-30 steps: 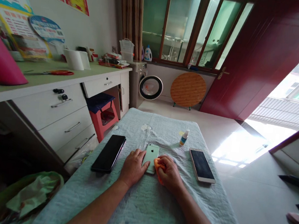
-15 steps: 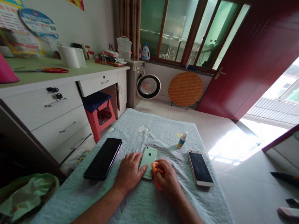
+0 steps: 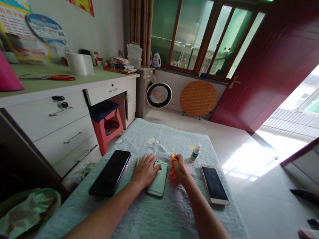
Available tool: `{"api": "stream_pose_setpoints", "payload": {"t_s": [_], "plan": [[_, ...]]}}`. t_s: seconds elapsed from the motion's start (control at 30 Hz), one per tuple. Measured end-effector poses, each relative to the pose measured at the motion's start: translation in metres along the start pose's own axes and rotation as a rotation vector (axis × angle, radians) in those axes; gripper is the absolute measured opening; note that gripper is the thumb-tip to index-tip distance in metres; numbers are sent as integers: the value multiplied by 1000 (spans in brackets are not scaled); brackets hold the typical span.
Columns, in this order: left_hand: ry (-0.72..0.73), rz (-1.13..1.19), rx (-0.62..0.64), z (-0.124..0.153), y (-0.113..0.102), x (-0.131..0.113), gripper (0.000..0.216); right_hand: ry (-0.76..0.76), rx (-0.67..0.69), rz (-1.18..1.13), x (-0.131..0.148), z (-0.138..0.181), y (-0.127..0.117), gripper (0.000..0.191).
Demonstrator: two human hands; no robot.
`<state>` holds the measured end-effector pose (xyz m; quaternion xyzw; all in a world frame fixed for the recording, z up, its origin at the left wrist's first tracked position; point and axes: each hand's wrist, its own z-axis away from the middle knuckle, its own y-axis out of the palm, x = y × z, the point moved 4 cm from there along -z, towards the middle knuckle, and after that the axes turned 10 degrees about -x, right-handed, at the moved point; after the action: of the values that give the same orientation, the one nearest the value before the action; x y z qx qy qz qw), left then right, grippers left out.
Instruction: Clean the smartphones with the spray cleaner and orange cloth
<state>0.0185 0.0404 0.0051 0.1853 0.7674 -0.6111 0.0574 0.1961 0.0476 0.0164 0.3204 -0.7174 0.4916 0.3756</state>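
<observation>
A silver phone [image 3: 158, 180] lies back up on the pale green cloth [image 3: 149, 217] covering the table. My left hand [image 3: 144, 170] rests flat on the phone's upper left part, fingers spread. My right hand [image 3: 179, 169] is closed on a small orange cloth [image 3: 172, 163] beside the phone's upper right edge. A black phone [image 3: 110, 172] lies to the left, screen up. A gold-edged phone [image 3: 214, 184] lies to the right, screen up. A small bottle [image 3: 195, 153] stands just beyond my right hand.
A desk with drawers [image 3: 63, 117] runs along the left, with a red stool [image 3: 106, 123] under it. A green bag [image 3: 21, 211] sits at the lower left. A washing machine [image 3: 153, 92] and a round wooden tabletop [image 3: 198, 98] stand by the far wall.
Both hands have moved up toward the phone's far end. The right hand with the orange cloth now sits at the phone's top right instead of its lower right.
</observation>
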Motion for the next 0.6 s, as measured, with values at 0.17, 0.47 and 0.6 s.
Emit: {"api": "stream_pose_setpoints", "payload": {"t_s": [0.17,0.47,0.6], "plan": [[-35,-13,11,-23,8,-1,46,-90,-16,35,-14,-11,4,14],[-24,-10,-47,-28,10,2,46,-245,-86,210,-25,-8,7,21],[-7,2,-92,-27,10,4,43,-373,-147,317,-32,-13,16,22]]}}
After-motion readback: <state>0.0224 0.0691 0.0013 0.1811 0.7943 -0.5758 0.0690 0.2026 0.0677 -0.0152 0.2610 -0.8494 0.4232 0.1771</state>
